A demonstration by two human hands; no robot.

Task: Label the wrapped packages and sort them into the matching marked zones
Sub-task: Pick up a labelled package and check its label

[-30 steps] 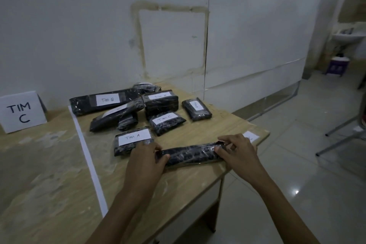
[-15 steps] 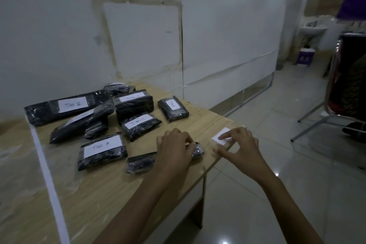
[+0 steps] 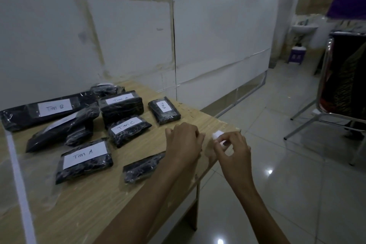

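Note:
An unlabelled black wrapped package [image 3: 143, 168] lies near the table's front right edge. My left hand [image 3: 184, 141] covers its right end with fingers curled over it. Just to the right, at the table corner, my right hand [image 3: 234, 153] pinches a small white paper label [image 3: 217, 135], lifted off the wood. Behind them lie labelled packages: a long "Tim B" package [image 3: 53, 108], a "Tim A" box [image 3: 121, 103], a small "Tim A" package [image 3: 164, 111], a "Tim C" package [image 3: 129, 128] and a front "Tim A" package [image 3: 85, 159].
A white tape line [image 3: 17, 174] runs front to back across the wooden table [image 3: 83, 210] at the left. More black packages [image 3: 65, 127] are piled behind it. A metal-framed chair [image 3: 344, 89] stands on the tiled floor to the right.
My right hand left the package's end, reached the label at the table corner and picked it up. My left hand slid right along the package. The view turned right, and the "TIM C" sign left it.

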